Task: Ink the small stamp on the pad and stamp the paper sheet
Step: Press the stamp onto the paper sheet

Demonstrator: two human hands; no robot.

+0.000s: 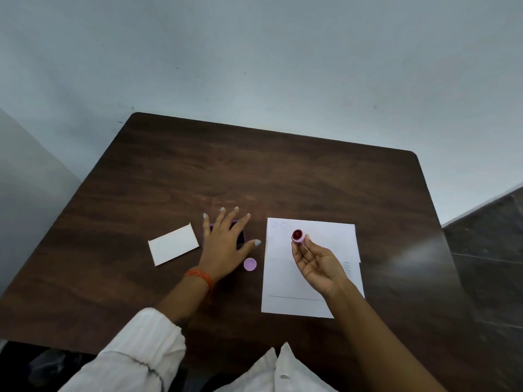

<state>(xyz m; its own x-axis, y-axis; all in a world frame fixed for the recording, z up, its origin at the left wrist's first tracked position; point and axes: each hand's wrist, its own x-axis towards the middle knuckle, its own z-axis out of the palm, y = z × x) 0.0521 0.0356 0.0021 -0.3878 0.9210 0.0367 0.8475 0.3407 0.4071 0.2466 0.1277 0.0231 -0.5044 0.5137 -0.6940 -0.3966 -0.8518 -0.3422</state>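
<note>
My right hand (317, 264) holds the small pink stamp (298, 236) by its fingertips above the upper part of the white paper sheet (297, 290), with the stamp's dark red face turned up toward me. Two faint round marks show near the sheet's top left corner. My left hand (223, 244) lies spread, palm down, over the purple ink pad (240, 236), hiding most of it. Just right of that wrist, a small pink round cap (250, 264) lies on the table.
A white card or lid (173, 248) lies left of the ink pad on the dark wooden table (254, 176). An orange band circles my left wrist. A grey wall stands behind the table, and dark floor tiles show at the right.
</note>
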